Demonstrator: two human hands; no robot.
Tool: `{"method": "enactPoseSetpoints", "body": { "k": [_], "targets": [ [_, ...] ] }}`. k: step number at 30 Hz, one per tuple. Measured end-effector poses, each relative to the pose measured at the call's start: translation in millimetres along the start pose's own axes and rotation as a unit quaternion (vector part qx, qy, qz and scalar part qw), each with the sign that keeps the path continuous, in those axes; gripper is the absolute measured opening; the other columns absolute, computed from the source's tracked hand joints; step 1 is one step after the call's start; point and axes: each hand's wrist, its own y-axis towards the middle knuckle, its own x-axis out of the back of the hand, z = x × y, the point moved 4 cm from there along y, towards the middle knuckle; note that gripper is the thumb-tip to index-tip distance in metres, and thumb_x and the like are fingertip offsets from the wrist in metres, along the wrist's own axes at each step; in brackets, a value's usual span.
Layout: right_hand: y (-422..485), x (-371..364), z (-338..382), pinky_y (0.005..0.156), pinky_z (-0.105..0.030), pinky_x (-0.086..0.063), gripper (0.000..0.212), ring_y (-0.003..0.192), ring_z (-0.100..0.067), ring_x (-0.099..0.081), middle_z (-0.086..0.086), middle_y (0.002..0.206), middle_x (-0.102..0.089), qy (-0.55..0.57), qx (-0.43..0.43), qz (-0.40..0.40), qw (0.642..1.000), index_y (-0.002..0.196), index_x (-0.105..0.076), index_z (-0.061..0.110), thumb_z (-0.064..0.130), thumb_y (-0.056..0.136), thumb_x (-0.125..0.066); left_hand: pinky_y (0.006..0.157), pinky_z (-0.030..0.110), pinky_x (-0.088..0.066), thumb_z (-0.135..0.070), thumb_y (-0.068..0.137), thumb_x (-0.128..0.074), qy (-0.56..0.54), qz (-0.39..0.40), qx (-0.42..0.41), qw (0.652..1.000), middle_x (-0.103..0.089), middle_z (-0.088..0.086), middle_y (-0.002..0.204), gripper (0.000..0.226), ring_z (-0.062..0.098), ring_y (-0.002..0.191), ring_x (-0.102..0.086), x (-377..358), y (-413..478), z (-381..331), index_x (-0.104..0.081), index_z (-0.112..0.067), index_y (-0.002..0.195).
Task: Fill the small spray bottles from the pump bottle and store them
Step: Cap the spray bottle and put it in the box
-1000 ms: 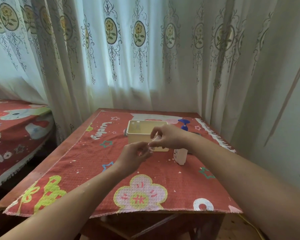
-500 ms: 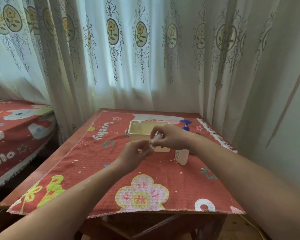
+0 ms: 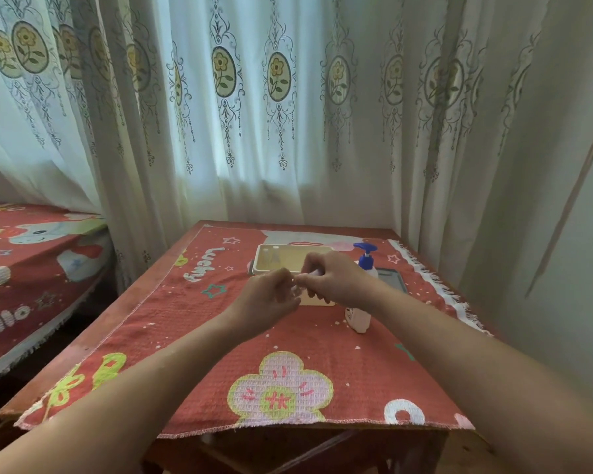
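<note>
Two grips meet above the counter [image 3: 93,336], just in front of the cream box [image 3: 317,300]. Left grip [image 3: 267,299]: fingers curled round the body of one small spray bottle [image 3: 305,277], which is mostly hidden. Right grip [image 3: 336,278]: thumb and fingers pinch its top end. Fill level of the held bottle: cannot tell. Box holds two small bottles [image 3: 275,257], upright in the back left corner. One pump bottle [image 3: 358,318], blue head, stands on the red cloth [image 3: 192,336] just right of the box. One dark flat slab [image 3: 392,280] lies beyond it.
</note>
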Motion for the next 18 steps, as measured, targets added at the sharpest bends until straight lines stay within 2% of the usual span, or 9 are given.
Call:
{"method": "enactPoseSetpoints", "body": {
  "k": [2,4,7,8,10,12,13,15,18],
  "targets": [
    [0,-1,15,0.063,-0.037,-0.048,0.018,0.067,-0.017,-0.054,-0.002,0.076,-0.062,-0.075,0.064,-0.037,0.994,0.079,-0.055,0.017,0.022,0.094,-0.062,0.060,0.024,-0.043,-0.013,0.089,-0.067,-0.085,0.084,0.056,0.991,-0.058,-0.001,0.071,0.008,0.010,0.062,-0.050,1,5,-10,-0.063,-0.017,0.084],
    [0,-1,31,0.059,-0.036,-0.042,0.018,0.062,-0.019,-0.048,0.003,0.068,-0.055,-0.143,0.140,-0.089,0.976,0.074,-0.047,0.022,0.024,0.089,-0.057,0.058,0.026,-0.044,-0.001,0.087,-0.065,-0.184,0.146,0.097,0.967,-0.058,0.002,0.067,0.012,0.012,0.061,-0.052,3,9,-23,-0.065,-0.011,0.081],
    [2,5,39,0.057,-0.033,-0.039,0.007,0.053,-0.015,-0.044,0.010,0.059,-0.049,-0.159,0.186,-0.141,0.959,0.093,-0.059,0.022,0.029,0.093,-0.057,0.051,0.025,-0.041,0.010,0.086,-0.062,-0.271,0.199,0.123,0.934,-0.047,0.004,0.063,0.018,0.014,0.056,-0.046,11,13,-41,-0.054,-0.007,0.084],
    [5,7,38,0.057,-0.033,-0.038,0.015,0.051,-0.012,-0.041,0.011,0.055,-0.046,-0.143,0.173,-0.146,0.963,0.106,-0.061,0.020,0.024,0.092,-0.057,0.049,0.026,-0.041,0.009,0.086,-0.061,-0.273,0.209,0.127,0.931,-0.043,0.006,0.063,0.019,0.016,0.055,-0.043,12,15,-43,-0.052,-0.008,0.085],
    [13,9,34,0.057,-0.034,-0.040,0.036,0.050,-0.011,-0.042,0.009,0.050,-0.045,-0.094,0.127,-0.154,0.975,0.122,-0.059,0.018,0.012,0.086,-0.055,0.047,0.028,-0.038,0.005,0.088,-0.059,-0.226,0.186,0.139,0.946,-0.043,0.009,0.065,0.016,0.019,0.053,-0.040,12,21,-40,-0.055,-0.010,0.089],
    [20,7,25,0.060,-0.042,-0.051,0.048,0.053,-0.017,-0.053,0.005,0.050,-0.054,-0.026,0.069,-0.176,0.982,0.126,-0.057,0.022,0.011,0.080,-0.052,0.053,0.033,-0.038,-0.005,0.088,-0.060,-0.107,0.102,0.131,0.980,-0.051,0.010,0.065,0.008,0.021,0.056,-0.044,11,32,-35,-0.060,-0.011,0.082],
    [23,5,20,0.063,-0.044,-0.055,0.050,0.056,-0.019,-0.060,0.003,0.051,-0.059,0.008,0.046,-0.189,0.981,0.125,-0.056,0.027,0.014,0.078,-0.049,0.058,0.035,-0.040,-0.011,0.087,-0.061,-0.034,0.052,0.117,0.991,-0.056,0.007,0.064,0.013,0.022,0.059,-0.049,11,37,-34,-0.060,-0.014,0.075],
    [28,1,10,0.069,-0.043,-0.058,0.048,0.063,-0.020,-0.068,0.001,0.056,-0.066,0.054,0.018,-0.203,0.977,0.125,-0.056,0.030,0.014,0.080,-0.047,0.068,0.038,-0.043,-0.017,0.086,-0.058,0.083,-0.018,0.098,0.992,-0.058,0.000,0.060,0.016,0.025,0.065,-0.054,8,44,-34,-0.061,-0.020,0.070],
    [37,2,1,0.073,-0.033,-0.058,0.045,0.067,-0.016,-0.069,-0.001,0.062,-0.069,0.087,0.001,-0.209,0.974,0.126,-0.062,0.020,0.005,0.086,-0.049,0.080,0.042,-0.047,-0.015,0.088,-0.051,0.180,-0.069,0.096,0.976,-0.069,0.004,0.076,0.020,0.030,0.075,-0.062,4,52,-34,-0.071,-0.020,0.085]
  ]
}}
